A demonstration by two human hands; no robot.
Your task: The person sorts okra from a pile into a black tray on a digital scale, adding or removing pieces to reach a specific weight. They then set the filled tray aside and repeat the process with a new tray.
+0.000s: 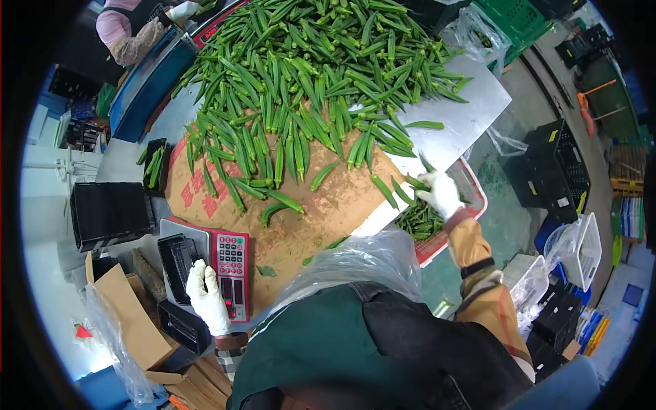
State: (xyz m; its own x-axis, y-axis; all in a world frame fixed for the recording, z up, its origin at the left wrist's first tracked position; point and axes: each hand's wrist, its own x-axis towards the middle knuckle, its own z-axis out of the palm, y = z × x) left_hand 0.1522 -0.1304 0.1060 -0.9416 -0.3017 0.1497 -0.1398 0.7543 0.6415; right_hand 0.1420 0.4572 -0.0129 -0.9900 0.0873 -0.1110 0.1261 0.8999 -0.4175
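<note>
My left hand (207, 298), in a white glove, is beside a black plastic tray (176, 263) that rests on a red scale (231, 256). Its fingers are drawn together near the tray's right rim; whether they grip anything is hidden. In its white glove, my right hand (443, 196) is closed on okra pods (418, 183) above a red and white basket (478, 188) with more okra inside. Ahead of both hands, a large heap of green okra (307, 68) spreads over a metal table (482, 92) and a brown cardboard sheet (328, 212).
A small black tray with okra (157, 167) stands left of the heap. Black trays (183, 326) and a cardboard box (126, 307) lie near my left arm. At right stand black crates (553, 167). A co-worker (140, 34) is at upper left.
</note>
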